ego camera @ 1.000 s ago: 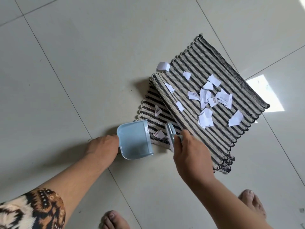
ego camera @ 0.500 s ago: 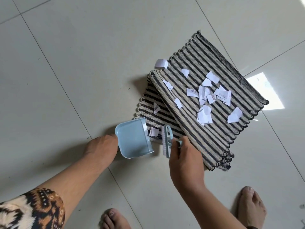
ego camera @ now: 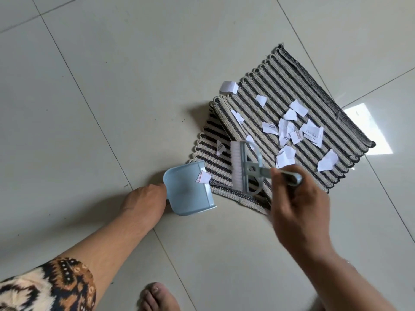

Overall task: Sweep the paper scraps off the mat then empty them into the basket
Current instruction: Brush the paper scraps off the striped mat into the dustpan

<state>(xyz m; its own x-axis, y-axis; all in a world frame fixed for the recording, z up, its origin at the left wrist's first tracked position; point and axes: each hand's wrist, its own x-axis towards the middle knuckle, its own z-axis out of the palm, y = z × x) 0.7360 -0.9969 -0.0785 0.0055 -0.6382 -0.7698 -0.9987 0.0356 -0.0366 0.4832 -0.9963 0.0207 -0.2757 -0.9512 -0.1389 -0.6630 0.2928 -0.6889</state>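
Only "CON" on 1 paper scrap [ego camera: 284, 134]

My one head view looks steeply down, close over tiled floor [ego camera: 112, 86], mat [ego camera: 303, 90] right of centre.

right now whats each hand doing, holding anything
Left hand: closed on the blue dustpan handle.
Right hand: closed on the brush handle.
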